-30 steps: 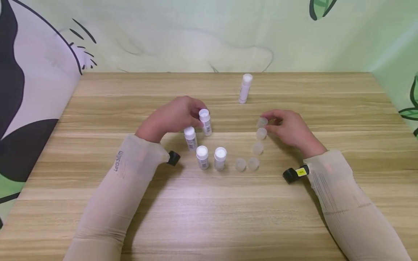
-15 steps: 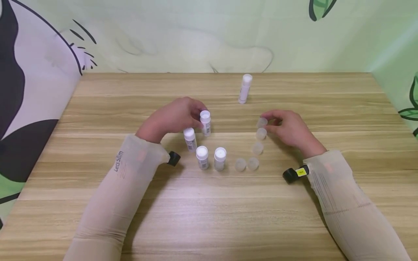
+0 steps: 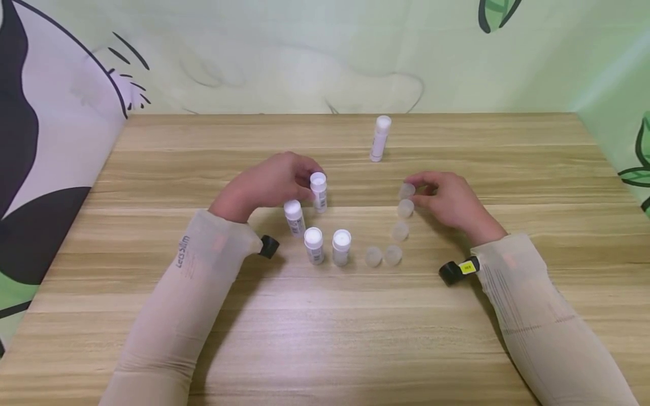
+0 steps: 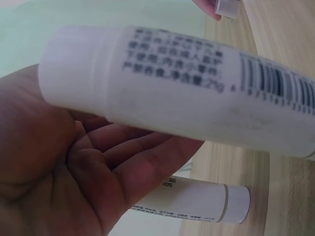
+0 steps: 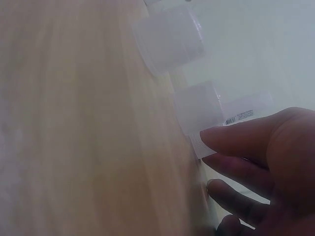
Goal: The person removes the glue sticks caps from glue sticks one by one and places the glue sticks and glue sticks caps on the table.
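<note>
In the head view, my left hand [image 3: 269,183] holds an upright white glue stick [image 3: 319,193] by its side, between thumb and fingers. Another glue stick [image 3: 295,219] stands close below that hand. Two more, a left one [image 3: 314,246] and a right one [image 3: 341,248], stand nearer the body. A large glue stick [image 4: 197,93] crosses before the left palm in the left wrist view. My right hand [image 3: 447,197] pinches a small clear cap [image 3: 407,190] at the far end of a curved row of caps. In the right wrist view, thumb and finger touch that ribbed cap [image 5: 201,145].
A lone glue stick [image 3: 379,139] stands toward the table's back edge. Several clear caps, among them a middle one [image 3: 400,231] and a front-left one [image 3: 373,257], lie between the hands. The wooden table [image 3: 325,338] meets a printed wall behind.
The held glue stick and the one below it have shifted very slightly toward the body. Both hands stay almost in place, the right one still at its cap.
</note>
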`<state>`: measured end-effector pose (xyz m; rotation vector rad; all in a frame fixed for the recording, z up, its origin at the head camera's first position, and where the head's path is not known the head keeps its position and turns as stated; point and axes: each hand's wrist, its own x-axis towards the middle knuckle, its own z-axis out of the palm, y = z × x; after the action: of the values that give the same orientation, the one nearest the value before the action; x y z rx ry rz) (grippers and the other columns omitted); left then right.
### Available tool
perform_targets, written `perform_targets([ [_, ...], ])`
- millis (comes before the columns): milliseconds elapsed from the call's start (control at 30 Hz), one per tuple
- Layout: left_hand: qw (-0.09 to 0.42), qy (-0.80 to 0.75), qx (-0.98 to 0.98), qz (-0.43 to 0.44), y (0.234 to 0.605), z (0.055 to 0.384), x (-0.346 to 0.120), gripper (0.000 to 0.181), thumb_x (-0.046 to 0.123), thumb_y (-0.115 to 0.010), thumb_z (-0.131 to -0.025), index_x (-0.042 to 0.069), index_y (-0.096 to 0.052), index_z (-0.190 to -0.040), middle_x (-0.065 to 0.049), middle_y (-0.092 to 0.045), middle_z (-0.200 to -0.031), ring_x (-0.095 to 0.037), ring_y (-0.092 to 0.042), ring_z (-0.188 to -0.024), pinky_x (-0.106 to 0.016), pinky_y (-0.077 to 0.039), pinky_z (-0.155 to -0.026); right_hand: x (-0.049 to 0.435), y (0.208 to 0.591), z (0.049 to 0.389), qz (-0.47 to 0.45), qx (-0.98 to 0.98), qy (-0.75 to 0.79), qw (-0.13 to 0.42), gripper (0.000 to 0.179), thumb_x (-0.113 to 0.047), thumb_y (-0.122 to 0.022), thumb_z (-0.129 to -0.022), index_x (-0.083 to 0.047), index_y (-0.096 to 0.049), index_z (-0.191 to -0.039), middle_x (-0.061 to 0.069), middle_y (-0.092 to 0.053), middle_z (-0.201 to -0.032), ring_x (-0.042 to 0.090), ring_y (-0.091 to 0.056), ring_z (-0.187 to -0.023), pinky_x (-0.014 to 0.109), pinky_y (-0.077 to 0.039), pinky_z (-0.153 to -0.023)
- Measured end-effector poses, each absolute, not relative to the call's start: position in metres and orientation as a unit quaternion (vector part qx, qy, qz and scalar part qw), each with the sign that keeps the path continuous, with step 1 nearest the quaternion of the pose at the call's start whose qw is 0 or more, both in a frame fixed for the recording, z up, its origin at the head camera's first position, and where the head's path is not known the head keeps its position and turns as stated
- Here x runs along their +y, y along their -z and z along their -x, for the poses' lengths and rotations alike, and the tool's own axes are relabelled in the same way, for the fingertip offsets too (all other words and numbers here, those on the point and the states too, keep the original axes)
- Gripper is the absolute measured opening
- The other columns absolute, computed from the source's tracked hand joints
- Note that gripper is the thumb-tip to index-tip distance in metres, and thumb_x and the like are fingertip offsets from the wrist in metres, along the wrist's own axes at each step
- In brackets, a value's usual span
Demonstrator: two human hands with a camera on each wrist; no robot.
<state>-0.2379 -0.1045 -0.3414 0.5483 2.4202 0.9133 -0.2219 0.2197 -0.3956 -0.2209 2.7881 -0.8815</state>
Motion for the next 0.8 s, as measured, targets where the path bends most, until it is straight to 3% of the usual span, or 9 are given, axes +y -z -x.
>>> perform_targets([
  [433, 0.24, -0.345, 0.879, -0.223, 0.337, 0.237, -0.1, 0.044, 0.011, -0.065, -0.091, 0.01, -0.056, -0.134, -0.005, -0.06, -0.132, -0.021, -0.058, -0.123, -0.038, -0.046, -0.104, 0.227, 0.399, 0.222, 0.074, 0.946, 0.298, 0.105, 0.038, -0.019, -0.067, -0.091, -0.014, -0.063, -0.127, 0.012, -0.065, -0.113, 0.028, -0.056, -0.1, 0.042, -0.045, -0.086],
  [800, 0.191, -0.329, 0.895, -0.231, 0.304, 0.239, -0.09, 0.055, 0.028, -0.07, -0.089, 0.014, -0.05, -0.139, -0.001, -0.055, -0.14, -0.019, -0.054, -0.127, -0.034, -0.042, -0.109, 0.223, 0.399, 0.224, 0.081, 0.944, 0.302, 0.1, 0.037, -0.021, -0.067, -0.091, -0.015, -0.063, -0.127, 0.011, -0.066, -0.11, 0.027, -0.055, -0.098, 0.04, -0.044, -0.084],
])
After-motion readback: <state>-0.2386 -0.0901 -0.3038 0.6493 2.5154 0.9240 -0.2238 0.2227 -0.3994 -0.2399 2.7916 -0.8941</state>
